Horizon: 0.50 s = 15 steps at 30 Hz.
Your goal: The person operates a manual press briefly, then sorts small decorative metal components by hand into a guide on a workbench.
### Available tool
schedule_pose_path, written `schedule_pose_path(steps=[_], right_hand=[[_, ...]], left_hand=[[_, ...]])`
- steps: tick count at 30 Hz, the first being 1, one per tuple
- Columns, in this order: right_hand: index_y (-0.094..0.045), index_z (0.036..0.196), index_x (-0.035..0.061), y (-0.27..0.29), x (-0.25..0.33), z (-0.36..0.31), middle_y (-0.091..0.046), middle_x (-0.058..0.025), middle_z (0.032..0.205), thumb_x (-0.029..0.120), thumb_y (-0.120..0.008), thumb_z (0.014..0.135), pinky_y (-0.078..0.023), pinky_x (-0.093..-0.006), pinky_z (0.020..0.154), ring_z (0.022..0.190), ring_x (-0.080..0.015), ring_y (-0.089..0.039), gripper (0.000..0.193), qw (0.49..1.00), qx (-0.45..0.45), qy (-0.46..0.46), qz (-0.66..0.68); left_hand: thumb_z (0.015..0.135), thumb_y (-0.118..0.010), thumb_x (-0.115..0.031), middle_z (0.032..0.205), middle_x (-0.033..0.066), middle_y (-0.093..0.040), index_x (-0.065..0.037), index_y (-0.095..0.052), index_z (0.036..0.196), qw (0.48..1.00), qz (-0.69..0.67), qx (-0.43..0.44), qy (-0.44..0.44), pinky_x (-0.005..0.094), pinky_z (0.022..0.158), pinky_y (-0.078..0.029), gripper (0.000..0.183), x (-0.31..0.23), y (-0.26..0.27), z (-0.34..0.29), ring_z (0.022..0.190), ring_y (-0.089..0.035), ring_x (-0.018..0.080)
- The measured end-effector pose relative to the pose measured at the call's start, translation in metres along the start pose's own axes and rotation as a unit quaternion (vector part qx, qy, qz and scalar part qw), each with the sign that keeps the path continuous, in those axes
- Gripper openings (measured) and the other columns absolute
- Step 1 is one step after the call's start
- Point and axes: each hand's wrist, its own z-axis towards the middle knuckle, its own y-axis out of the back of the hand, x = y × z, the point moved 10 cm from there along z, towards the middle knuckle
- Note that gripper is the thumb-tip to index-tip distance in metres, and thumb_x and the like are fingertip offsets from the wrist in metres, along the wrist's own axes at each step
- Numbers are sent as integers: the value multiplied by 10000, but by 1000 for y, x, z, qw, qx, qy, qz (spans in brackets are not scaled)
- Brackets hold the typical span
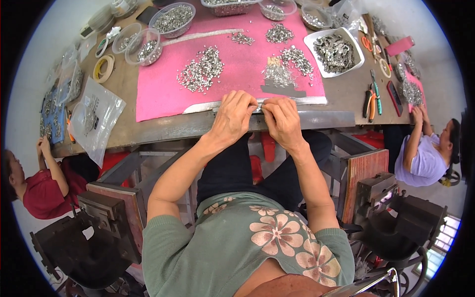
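Observation:
My left hand and my right hand meet at the table's front edge, fingertips pinched close together. Whatever lies between the fingers is small and mostly hidden; a glint of metal shows there. Under them runs a metal bar along the edge. Just beyond spreads a pink mat. On it, a loose heap of small silvery metal pieces lies ahead of my left hand. Thin metal pins are heaped ahead of my right hand, beside a flat grey strip and another pile of metal pieces.
A white tray of dark metal pieces stands right of the mat. Round plastic tubs line the back left. Pliers lie at right, tape and a plastic bag at left. Co-workers sit on both sides.

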Motion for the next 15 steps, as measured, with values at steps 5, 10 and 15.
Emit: schedule_pose_path(steps=[5, 10, 15], right_hand=[[-640, 930, 19, 0, -6, -4, -672, -96, 955, -55, -734, 761, -465, -389, 816, 900, -272, -648, 207, 999, -26, -28, 18], [-649, 928, 31, 3, -2, -3, -673, -88, 958, -47, -742, 760, -458, -384, 819, 905, -270, -646, 207, 1000, -15, -14, 6], [-657, 935, 39, -1, -17, -5, -671, -74, 965, -30, -747, 769, -456, -389, 838, 913, -265, -640, 201, 996, 1, -71, 46]], left_hand=[[845, -688, 23, 945, 111, -627, -21, -624, 988, 999, 28, -14, -35, 402, 816, -452, 163, -7, -1, -3, 904, -595, 314], [835, -709, 5, 944, 99, -655, -22, -657, 968, 995, 54, -32, -79, 392, 843, -464, 146, -17, 8, -7, 909, -607, 299], [858, -721, -87, 898, 53, -679, -80, -690, 962, 996, 82, -9, -32, 441, 954, -392, 108, -7, 9, 14, 894, -607, 258]])
